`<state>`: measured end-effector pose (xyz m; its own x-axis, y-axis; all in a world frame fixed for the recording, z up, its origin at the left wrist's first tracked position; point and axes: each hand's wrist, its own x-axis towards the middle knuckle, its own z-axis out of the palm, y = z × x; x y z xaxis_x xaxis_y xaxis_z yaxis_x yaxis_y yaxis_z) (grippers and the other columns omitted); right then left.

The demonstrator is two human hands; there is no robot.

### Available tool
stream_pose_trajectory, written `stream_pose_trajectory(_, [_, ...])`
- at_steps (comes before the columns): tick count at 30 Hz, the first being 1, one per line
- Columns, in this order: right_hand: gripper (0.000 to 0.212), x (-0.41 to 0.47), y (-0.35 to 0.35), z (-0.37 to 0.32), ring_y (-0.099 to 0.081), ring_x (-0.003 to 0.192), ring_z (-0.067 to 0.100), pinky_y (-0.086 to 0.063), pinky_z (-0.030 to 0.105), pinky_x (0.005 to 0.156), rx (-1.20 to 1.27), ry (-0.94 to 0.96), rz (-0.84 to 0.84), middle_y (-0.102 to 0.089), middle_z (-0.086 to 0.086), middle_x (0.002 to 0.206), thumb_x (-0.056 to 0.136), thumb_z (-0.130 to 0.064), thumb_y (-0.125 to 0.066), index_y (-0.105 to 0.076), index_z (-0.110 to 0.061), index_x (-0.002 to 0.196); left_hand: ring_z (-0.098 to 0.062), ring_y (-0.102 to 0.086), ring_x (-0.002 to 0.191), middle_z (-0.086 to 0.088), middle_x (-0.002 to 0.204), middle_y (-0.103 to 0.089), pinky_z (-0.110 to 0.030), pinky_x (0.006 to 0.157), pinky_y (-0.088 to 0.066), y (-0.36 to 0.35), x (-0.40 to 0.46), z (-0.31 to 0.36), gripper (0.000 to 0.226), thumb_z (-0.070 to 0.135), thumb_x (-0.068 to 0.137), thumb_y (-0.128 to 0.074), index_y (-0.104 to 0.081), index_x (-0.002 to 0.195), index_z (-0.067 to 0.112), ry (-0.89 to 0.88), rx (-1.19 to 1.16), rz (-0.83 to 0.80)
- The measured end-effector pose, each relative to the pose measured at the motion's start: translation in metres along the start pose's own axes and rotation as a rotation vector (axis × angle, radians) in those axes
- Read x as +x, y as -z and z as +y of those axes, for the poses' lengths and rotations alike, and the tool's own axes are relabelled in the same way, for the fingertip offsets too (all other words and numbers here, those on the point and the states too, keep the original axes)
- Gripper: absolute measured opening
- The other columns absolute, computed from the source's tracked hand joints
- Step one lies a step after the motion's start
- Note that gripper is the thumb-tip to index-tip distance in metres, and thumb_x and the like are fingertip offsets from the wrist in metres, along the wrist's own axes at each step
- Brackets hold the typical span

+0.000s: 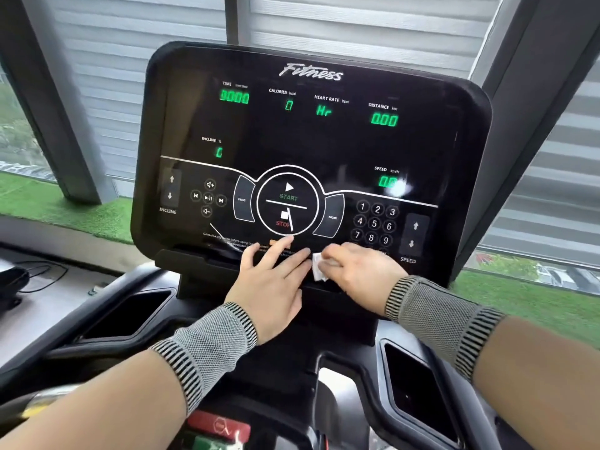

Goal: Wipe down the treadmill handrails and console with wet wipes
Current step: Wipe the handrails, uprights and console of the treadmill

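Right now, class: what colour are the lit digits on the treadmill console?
Green, on the black console; clearest in the head view.

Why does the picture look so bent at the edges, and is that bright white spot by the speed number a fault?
Head view: the wide-angle lens bows the window frames and console outward. The white spot is glare on the glossy panel, partly washing out the speed digits. The right hand and wet wipe look slightly soft; the left hand is sharper.
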<state>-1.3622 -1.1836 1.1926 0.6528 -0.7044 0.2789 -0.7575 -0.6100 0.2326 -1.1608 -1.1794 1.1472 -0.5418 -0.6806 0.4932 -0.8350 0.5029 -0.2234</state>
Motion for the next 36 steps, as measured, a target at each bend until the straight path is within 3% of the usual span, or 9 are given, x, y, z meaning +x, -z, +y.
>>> stream_pose_trajectory(2, [0.008, 0.009, 0.007, 0.002, -0.057, 0.071, 0.022, -0.053, 0.032, 0.054, -0.111, 0.083, -0.016, -0.058, 0.006, 0.092, 0.082, -0.009, -0.059, -0.065, -0.009, 0.087, -0.023, -0.034, 0.137, 0.008, 0.136, -0.055, -0.055, 0.102, -0.026, 0.0, -0.001, -0.005, 0.051, 0.039, 0.085, -0.036, -0.063, 0.123, 0.019, 0.013, -0.001, -0.004])
stream_pose_trajectory(5, [0.02, 0.031, 0.026, 0.015, -0.056, 0.092, 0.025, -0.052, 0.036, 0.072, -0.182, -0.067, 0.027, -0.053, 0.007, 0.113, 0.091, -0.009, -0.049, -0.06, -0.008, 0.108, -0.023, -0.033, 0.137, 0.009, 0.137, -0.055, -0.057, 0.101, -0.032, 0.001, -0.002, -0.011, 0.051, 0.039, 0.085, -0.036, -0.063, 0.123, 0.02, 0.037, -0.008, -0.023])
stream_pose_trajectory(9, [0.018, 0.049, 0.038, 0.024, -0.059, 0.074, 0.028, -0.051, 0.032, 0.058, -0.134, -0.237, 0.243, -0.057, 0.011, 0.1, 0.072, 0.001, -0.068, -0.066, -0.005, 0.089, -0.021, -0.032, 0.137, 0.009, 0.139, -0.053, -0.056, 0.102, -0.032, 0.002, -0.001, -0.018, 0.051, 0.039, 0.085, -0.036, -0.062, 0.125, 0.02, 0.061, -0.031, -0.007])
stream_pose_trajectory(13, [0.017, 0.038, 0.021, 0.002, -0.06, 0.076, 0.026, -0.056, 0.036, 0.061, -0.056, -0.232, 0.214, -0.058, 0.008, 0.099, 0.075, -0.001, -0.066, -0.064, -0.006, 0.092, -0.023, -0.033, 0.138, 0.005, 0.14, -0.052, -0.056, 0.102, -0.033, 0.004, 0.0, -0.026, 0.054, 0.04, 0.085, -0.035, -0.06, 0.128, 0.018, 0.088, -0.012, 0.002])
stream_pose_trajectory(19, [0.012, 0.027, -0.001, -0.009, -0.057, 0.067, 0.021, -0.054, 0.03, 0.057, -0.119, 0.082, 0.06, -0.059, 0.005, 0.091, 0.074, -0.008, -0.063, -0.067, -0.009, 0.085, -0.023, -0.031, 0.139, 0.002, 0.146, -0.045, -0.055, 0.102, -0.033, 0.004, 0.003, -0.036, 0.056, 0.042, 0.086, -0.035, -0.057, 0.13, 0.016, 0.117, -0.011, 0.01])
stream_pose_trajectory(21, [0.013, 0.036, 0.008, -0.001, -0.058, 0.073, 0.022, -0.055, 0.031, 0.058, -0.133, 0.02, 0.052, -0.058, 0.006, 0.097, 0.077, -0.008, -0.063, -0.067, -0.008, 0.089, -0.024, -0.029, 0.14, 0.0, 0.149, -0.041, -0.056, 0.102, -0.032, 0.005, 0.007, -0.039, 0.058, 0.045, 0.087, -0.034, -0.053, 0.134, 0.016, 0.136, -0.006, 0.018])
stream_pose_trajectory(25, [0.023, 0.056, 0.027, 0.014, -0.06, 0.071, 0.024, -0.053, 0.033, 0.051, -0.129, -0.224, 0.262, -0.057, 0.008, 0.098, 0.067, 0.0, -0.074, -0.068, -0.009, 0.087, -0.029, -0.022, 0.142, -0.005, 0.156, -0.026, -0.06, 0.104, -0.028, 0.004, 0.019, -0.047, 0.064, 0.053, 0.089, -0.027, -0.04, 0.143, 0.022, 0.186, 0.02, -0.016])
stream_pose_trajectory(30, [0.021, 0.046, 0.012, 0.004, -0.061, 0.076, 0.026, -0.056, 0.036, 0.055, -0.127, -0.231, 0.299, -0.056, 0.009, 0.102, 0.074, -0.003, -0.053, -0.064, -0.007, 0.092, -0.03, -0.016, 0.144, -0.004, 0.158, -0.018, -0.062, 0.105, -0.024, 0.0, 0.027, -0.048, 0.063, 0.056, 0.089, -0.025, -0.043, 0.141, 0.026, 0.197, 0.008, -0.014])
stream_pose_trajectory(36, [0.024, 0.064, 0.014, -0.005, -0.06, 0.069, 0.025, -0.051, 0.031, 0.049, -0.122, -0.286, 0.36, -0.059, 0.01, 0.098, 0.068, 0.004, -0.07, -0.065, -0.005, 0.09, -0.031, -0.021, 0.143, -0.005, 0.158, -0.02, -0.062, 0.104, -0.026, -0.005, 0.018, -0.063, 0.064, 0.055, 0.088, -0.029, -0.038, 0.144, 0.024, 0.166, -0.013, 0.021])
